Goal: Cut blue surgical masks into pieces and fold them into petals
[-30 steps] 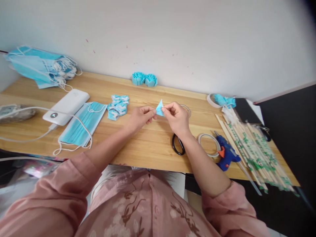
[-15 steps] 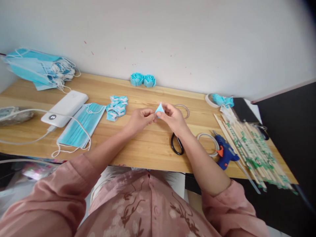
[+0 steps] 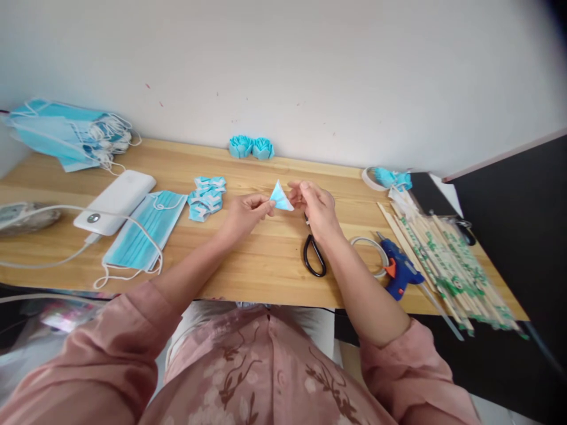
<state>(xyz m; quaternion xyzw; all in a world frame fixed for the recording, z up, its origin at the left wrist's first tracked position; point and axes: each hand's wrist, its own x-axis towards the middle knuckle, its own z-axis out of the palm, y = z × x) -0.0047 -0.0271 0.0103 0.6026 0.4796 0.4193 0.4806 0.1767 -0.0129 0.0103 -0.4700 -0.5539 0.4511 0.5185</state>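
My left hand (image 3: 248, 213) pinches one corner of a small folded blue triangle of mask fabric (image 3: 280, 198) above the table. Close by on the right, my right hand (image 3: 315, 206) has its fingers apart and curled loosely, with nothing visible in them. Partly under that hand lie scissors with black handles (image 3: 313, 257); their blades are mostly hidden. To the left of my left hand, several folded blue pieces with white tape strips (image 3: 206, 198) are grouped on the wood. Two blue fabric roses (image 3: 251, 147) sit near the wall.
On the left are a flat blue mask (image 3: 146, 233), a white power bank (image 3: 115, 202) with a cable, and a mask pile (image 3: 71, 133). To the right lie a tape roll (image 3: 384, 260), a blue glue gun (image 3: 401, 268) and wrapped wooden sticks (image 3: 456, 271).
My right hand has let go of the blue triangle and moved slightly right, its fingers loosening. The triangle now stays in my left hand alone. The view has shifted slightly.
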